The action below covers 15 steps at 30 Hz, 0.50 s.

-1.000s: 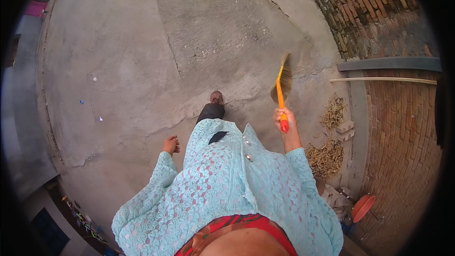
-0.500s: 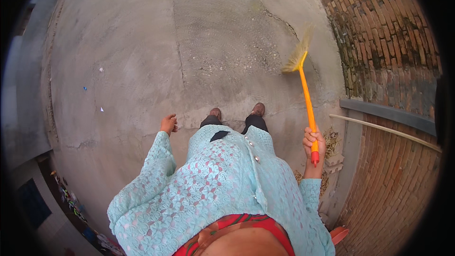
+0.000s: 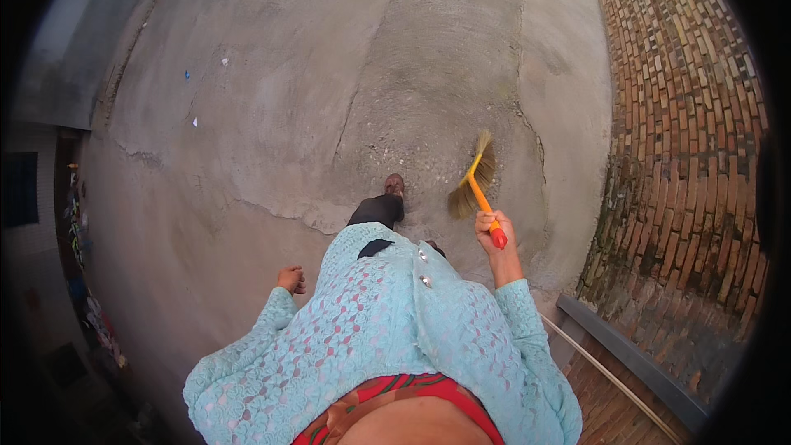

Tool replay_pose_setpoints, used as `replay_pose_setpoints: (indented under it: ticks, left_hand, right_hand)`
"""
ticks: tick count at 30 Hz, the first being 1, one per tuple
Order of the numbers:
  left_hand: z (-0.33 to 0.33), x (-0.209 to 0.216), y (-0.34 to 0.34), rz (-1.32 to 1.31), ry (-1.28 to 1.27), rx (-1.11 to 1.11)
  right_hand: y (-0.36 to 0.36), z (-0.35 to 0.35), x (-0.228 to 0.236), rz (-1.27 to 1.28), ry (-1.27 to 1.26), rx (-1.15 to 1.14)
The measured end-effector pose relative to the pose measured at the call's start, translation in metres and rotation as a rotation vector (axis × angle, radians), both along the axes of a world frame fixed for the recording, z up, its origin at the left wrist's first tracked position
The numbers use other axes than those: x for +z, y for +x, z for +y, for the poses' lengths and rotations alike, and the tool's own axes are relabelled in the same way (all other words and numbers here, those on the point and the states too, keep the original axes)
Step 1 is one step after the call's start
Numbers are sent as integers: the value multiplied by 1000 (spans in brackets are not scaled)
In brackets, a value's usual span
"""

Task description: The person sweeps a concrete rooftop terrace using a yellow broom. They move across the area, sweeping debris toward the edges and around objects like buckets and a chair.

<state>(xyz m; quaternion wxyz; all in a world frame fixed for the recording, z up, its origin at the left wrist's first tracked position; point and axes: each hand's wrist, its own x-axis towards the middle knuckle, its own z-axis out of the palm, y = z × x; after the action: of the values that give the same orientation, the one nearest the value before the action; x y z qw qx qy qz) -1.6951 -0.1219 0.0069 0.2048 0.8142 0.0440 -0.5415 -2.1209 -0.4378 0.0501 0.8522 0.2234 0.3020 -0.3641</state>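
Observation:
My right hand (image 3: pixel 493 235) is closed around the orange handle of a short straw broom (image 3: pixel 475 183). The broom's yellow bristles point forward and down to the cracked concrete ground (image 3: pixel 329 99), just right of my leading foot (image 3: pixel 395 185). My left hand (image 3: pixel 291 279) hangs at my side, fingers curled, with nothing in it. I wear a light blue lace top.
A brick wall (image 3: pixel 684 140) runs along the right side, with a grey ledge (image 3: pixel 634 358) and a thin pole (image 3: pixel 610 379) at its base. Small bits of litter (image 3: pixel 194 122) lie on the concrete at the left. A dark doorway area (image 3: pixel 49 222) sits at the far left.
The broom has swung in from far ahead on the right to close in front of my feet. My right hand rose and came closer to my body. I stepped forward.

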Motion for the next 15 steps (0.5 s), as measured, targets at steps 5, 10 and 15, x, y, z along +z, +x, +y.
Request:
replay_pose_setpoints:
  ticks: [5,10,15]
  left_hand:
    - [-68,-53,-12,105,30,176]
    - [-200,-55,-16,110,-272,194]
    - [-320,13,-8,81,-534,8]
  right_hand:
    - [55,-91,26,-137,-22,-108]
    - [69,-150,92,-121,11,-119]
    - [73,-185,105,-123,-5,-126]
